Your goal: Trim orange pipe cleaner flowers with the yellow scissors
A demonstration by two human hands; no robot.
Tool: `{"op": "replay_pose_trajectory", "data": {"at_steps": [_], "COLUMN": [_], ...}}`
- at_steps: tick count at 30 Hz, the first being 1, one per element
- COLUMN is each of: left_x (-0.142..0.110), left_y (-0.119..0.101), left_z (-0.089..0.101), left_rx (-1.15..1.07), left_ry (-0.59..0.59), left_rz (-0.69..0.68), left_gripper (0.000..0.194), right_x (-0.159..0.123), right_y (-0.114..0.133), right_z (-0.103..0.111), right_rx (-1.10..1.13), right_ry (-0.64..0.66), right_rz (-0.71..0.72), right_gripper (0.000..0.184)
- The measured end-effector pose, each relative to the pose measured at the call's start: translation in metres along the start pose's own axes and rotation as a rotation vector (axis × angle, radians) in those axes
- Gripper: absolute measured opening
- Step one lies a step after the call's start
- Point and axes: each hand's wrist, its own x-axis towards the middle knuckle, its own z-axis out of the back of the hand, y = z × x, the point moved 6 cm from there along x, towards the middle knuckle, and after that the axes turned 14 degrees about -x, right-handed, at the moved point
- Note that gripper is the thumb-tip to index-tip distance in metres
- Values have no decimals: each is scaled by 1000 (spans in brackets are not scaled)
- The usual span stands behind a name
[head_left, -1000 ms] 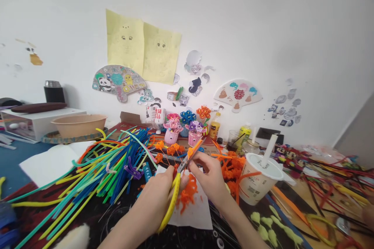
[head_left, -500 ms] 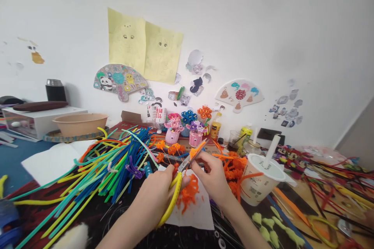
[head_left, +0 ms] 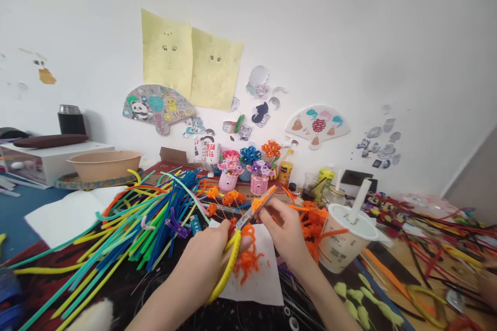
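Note:
My left hand (head_left: pixel 207 256) is closed around the yellow handles of a pair of scissors (head_left: pixel 230 274), whose blades point up and away to the right. With thumb and fingers, my right hand (head_left: pixel 286 230) pinches a small orange fuzzy piece (head_left: pixel 258 202) right at the blades; its exact shape is partly hidden. Below the hands, a heap of orange trimmings (head_left: pixel 248 264) lies on a white sheet of paper (head_left: pixel 266 287). Several orange fuzzy flower heads (head_left: pixel 231 197) on thin stems lie just beyond the blades.
Colourful pipe cleaners (head_left: pixel 155 232) spread at left beside a blue lighter (head_left: pixel 195 224). Close to my right forearm stands a lidded drink cup (head_left: pixel 341 245) with a straw, near more orange pieces (head_left: pixel 310 227). Small pots of fuzzy flowers (head_left: pixel 261 181) and a yellow bottle (head_left: pixel 286 168) stand behind.
My hands, the scissors and the orange piece keep nearly the same position. More orange strands show at the top of the heap under the blades. The view has shifted slightly.

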Motion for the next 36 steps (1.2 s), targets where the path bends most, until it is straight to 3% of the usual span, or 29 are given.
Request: {"op": "replay_pose_trajectory", "data": {"at_steps": [12, 19, 28, 36], "left_x": [5, 4, 1, 3], "left_y": [6, 5, 7, 6], "left_z": [-1, 0, 2, -4], "left_rx": [140, 121, -33, -57], "left_ry": [-30, -22, -21, -34], "left_rz": [-25, -28, -22, 13], "left_gripper": [42, 51, 28, 30], "right_x": [0, 0, 0, -1], "right_y": [9, 7, 2, 13], "right_z": [5, 5, 7, 4], "right_rx": [-150, -124, -92, -90], "right_ry": [-23, -7, -5, 5], "right_rz": [57, 48, 22, 73], "right_gripper": [17, 18, 17, 18]}}
